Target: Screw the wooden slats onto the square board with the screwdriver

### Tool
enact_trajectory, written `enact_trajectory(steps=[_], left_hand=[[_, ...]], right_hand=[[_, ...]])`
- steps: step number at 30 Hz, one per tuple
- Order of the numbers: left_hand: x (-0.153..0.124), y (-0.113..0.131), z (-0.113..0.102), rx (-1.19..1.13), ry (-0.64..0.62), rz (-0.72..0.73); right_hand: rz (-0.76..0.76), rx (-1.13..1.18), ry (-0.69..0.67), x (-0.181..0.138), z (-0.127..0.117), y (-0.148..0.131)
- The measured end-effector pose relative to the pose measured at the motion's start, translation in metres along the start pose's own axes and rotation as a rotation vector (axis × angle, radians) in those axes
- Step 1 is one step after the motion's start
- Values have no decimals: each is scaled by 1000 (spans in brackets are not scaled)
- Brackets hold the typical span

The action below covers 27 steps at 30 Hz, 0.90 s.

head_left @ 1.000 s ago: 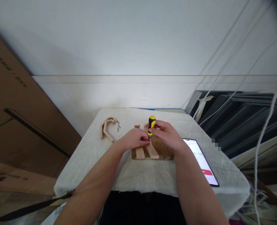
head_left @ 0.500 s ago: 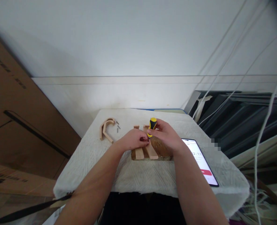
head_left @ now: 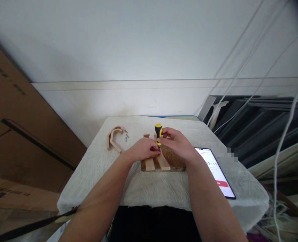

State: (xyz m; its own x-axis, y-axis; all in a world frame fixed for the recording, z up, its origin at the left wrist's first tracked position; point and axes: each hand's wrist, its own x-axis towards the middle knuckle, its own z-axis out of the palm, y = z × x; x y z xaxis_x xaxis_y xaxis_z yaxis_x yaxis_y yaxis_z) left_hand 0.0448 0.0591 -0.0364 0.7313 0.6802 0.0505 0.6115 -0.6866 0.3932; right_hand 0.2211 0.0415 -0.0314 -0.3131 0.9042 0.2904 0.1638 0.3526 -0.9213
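My right hand grips a yellow-and-black screwdriver by its handle, the shaft pointing down. Beside the screwdriver's tip, my left hand has its fingers pinched together; what they hold, if anything, is too small to make out. Under both hands lie two light wooden strips, a left strip and a right strip, resting on a brown wooden block. The screwdriver's tip is over the right strip, partly hidden by my left fingertips.
Curved light wooden pieces and several small screws lie at the table's back left. A lit phone rests on the white cloth by my right forearm. Cardboard stands left; white cables hang at right.
The screwdriver's handle has shifted a little to the left and tilts less. My right fingers have changed position on it. My left hand stays nearly in place.
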Motion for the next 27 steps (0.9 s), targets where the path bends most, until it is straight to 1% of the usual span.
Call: enact_trajectory(steps=[3, 6, 15, 19, 24, 27], left_hand=[[0, 0, 0, 10, 16, -1], [0, -1, 1, -2, 12, 1], [0, -2, 2, -25, 23, 23], [-1, -1, 0, -8, 34, 17], [-1, -2, 1, -27, 18, 22], [0, -2, 0, -44, 7, 12]], right_hand=[[-1, -19, 60, 1, 1, 5], [-15, -26, 91, 2, 2, 8], [-17, -29, 45, 0, -2, -4], [-29, -15, 29, 1, -2, -3], [5, -36, 89, 2, -1, 2], [-11, -33, 67, 1, -1, 1]])
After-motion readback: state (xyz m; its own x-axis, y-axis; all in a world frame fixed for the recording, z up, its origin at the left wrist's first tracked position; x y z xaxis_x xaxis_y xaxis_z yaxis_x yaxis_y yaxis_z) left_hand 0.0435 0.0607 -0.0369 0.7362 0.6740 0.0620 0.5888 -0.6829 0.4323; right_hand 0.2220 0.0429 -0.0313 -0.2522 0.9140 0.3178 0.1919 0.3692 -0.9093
